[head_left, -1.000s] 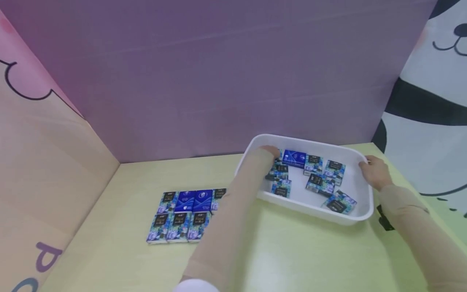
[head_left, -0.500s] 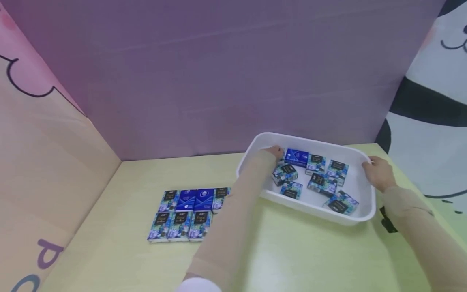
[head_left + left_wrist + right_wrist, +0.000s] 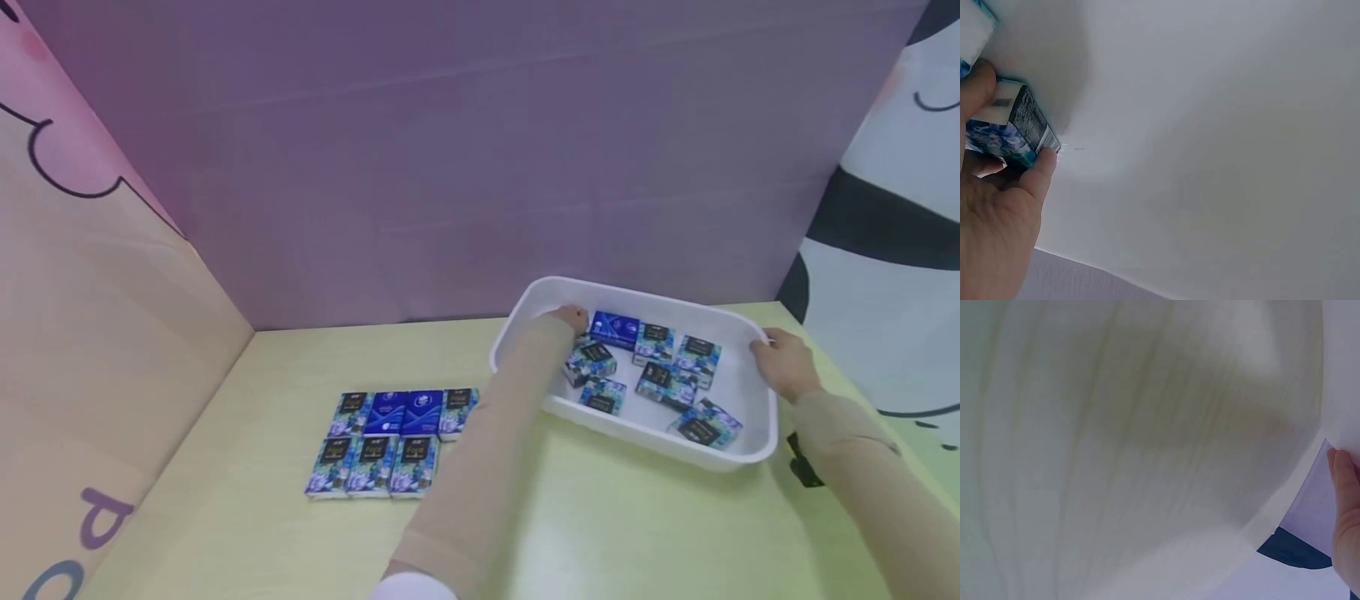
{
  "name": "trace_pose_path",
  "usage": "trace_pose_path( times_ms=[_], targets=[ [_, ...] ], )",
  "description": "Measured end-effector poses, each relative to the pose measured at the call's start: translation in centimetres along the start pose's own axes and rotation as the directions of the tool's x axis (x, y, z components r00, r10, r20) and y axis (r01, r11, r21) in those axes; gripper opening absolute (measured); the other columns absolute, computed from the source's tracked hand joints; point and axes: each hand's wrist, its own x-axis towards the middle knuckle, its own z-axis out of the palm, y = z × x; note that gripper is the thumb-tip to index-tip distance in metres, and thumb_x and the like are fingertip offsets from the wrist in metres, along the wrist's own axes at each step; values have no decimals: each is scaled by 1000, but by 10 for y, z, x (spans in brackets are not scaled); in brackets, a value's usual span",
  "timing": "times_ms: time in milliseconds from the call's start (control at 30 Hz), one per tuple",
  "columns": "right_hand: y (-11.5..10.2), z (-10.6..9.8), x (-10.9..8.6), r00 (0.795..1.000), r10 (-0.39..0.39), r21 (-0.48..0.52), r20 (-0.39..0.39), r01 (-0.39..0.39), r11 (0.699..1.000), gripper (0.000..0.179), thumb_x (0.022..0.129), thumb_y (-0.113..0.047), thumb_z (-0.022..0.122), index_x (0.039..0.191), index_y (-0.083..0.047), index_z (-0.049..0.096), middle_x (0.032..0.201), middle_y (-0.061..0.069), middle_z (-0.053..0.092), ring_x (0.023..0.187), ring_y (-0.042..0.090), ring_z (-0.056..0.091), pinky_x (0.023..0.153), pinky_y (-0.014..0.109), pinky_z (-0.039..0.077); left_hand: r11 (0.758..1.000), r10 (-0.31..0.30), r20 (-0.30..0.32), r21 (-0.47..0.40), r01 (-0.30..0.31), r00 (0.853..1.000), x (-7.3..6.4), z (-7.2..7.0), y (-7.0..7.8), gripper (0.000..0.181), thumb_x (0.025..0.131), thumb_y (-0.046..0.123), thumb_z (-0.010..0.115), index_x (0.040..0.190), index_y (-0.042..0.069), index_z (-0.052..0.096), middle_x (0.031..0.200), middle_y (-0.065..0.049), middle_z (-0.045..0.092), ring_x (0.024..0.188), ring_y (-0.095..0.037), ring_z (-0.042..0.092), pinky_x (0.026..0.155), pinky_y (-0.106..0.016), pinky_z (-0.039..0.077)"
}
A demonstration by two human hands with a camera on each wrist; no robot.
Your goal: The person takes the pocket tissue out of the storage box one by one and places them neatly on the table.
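- From the head view I can see the whole spread, yet the left hand hides most of the packet it has; the left wrist view opens that up, showing the held packet with a pale end, floral side and dark printed panel.
- Only the right wrist view catches the underside of the right hand, its fingers against white; how the thumb sits is hard to make out there, while the head view shows that hand on the rim.
- The white tray looks like smooth plastic, a rounded rectangle with sloping walls, standing askew on the pale yellow surface.
- Small boxy floral packets lie scattered in it at odd angles, with one plain blue packet along its back.
- Left of the tray, neat rows of packets sit side by side, partly covered by the tan sleeve.
- The held packet is between thumb and finger of the left grip, inside the tray's left end.
- The right grip holds the tray's opposite end by its rim.
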Motion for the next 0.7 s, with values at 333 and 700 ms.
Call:
trace_pose_path(
  times_ms=[333,700],
  targets=[
    [-5,5,3,1000,7,6,22,-7,1000,52,95,-20,29,129,19,31,119,44,40,102,53,50,86,57,46,861,265,79,430,-272,961,78,30,9,55,86,64,39,132,34,46,127,2,55,108,-20,54,103,-49,36],
    [3,0,8,1000,-27,-20,-12,27,999,50,93,-18,31,125,20,35,113,44,45,96,52,53,81,56,49,-84,508,441,880,-467,740,105,36,27,54,86,26,60,136,28,41,144,7,37,134,-10,29,115,-26,17]
  ],
)
